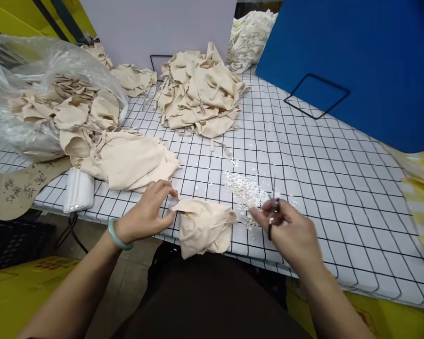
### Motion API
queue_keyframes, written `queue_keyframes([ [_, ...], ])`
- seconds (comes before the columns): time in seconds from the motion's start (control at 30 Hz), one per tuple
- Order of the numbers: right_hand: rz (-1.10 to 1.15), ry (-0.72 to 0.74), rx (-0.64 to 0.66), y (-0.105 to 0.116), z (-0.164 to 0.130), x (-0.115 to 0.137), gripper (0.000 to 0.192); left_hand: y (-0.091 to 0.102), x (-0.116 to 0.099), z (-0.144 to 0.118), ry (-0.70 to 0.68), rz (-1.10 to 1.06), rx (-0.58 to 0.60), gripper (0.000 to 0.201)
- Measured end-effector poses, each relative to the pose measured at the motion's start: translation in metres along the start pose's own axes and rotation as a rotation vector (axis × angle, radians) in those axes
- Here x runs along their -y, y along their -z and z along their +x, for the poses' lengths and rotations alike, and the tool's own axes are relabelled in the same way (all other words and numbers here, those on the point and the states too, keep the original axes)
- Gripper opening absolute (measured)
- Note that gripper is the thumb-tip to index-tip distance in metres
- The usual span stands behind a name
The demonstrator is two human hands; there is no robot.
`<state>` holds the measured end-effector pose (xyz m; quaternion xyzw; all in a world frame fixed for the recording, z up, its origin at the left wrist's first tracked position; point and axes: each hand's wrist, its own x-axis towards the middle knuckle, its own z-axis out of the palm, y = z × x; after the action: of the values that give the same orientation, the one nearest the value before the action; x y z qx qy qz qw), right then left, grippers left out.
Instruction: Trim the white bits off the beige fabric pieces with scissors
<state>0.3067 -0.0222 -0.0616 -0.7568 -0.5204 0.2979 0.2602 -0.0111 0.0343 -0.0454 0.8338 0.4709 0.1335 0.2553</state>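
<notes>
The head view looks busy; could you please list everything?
table: one, white with black grid, centre
cloth piece: one, cream, front centre
scissors: one, dark, right of centre
clippings: many, mostly white, beside scissors
cloth heaps: several, cream, rear and left
plastic bag: one, clear, left
corded box: one, white, left front
lettered card: one, tan, far left
panels: two, lilac and blue, rear
wire frames: two, black, at panels
strip bundle: one, white, between panels
checked cloth: one, yellow and white, right
crate: one, black, lower left
yellow surfaces: several, yellow, three corners
bangle: one, green, left wrist
lap: one, dark, bottom
left hand: one, bare, beside cloth piece
right hand: one, bare, holding scissors
</notes>
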Motion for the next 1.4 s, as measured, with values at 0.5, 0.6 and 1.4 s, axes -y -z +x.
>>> queue_keyframes([
  [0.5, 0.821, 0.140, 0.716, -0.063, 0.038, 0.086, 0.023, 0.024, -0.023, -0.005, 0.132, -0.579, -0.027, 0.019],
  [0.6, 0.861, 0.135, 0.809, -0.061, 0.044, 0.093, 0.026, 0.026, -0.024, -0.005, 0.122, -0.633, 0.118, 0.026],
  [1.4, 0.170, 0.432, 0.382, -0.052, 0.004, 0.078, 0.036, -0.027, -0.057, 0.010, -0.009, -0.785, -0.534, 0.033],
])
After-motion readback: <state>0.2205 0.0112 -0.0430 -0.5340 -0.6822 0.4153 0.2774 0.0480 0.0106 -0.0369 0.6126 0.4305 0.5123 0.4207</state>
